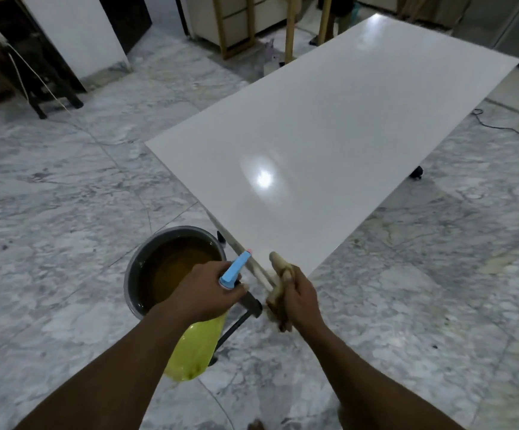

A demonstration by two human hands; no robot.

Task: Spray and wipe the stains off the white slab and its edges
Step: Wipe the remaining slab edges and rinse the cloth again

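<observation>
A long glossy white slab lies raised above the marble floor and runs from its near corner up to the far right. My left hand grips a spray bottle with a yellow body and a blue nozzle that points at the slab's near corner. My right hand holds a bunched brownish cloth just below that corner, against the near edge. No stains show on the slab's top from here.
A metal pot of brown water stands on the floor left of the near corner. A dark stand leg shows under the slab. Cables lie on the floor at right. Furniture and wooden legs stand behind.
</observation>
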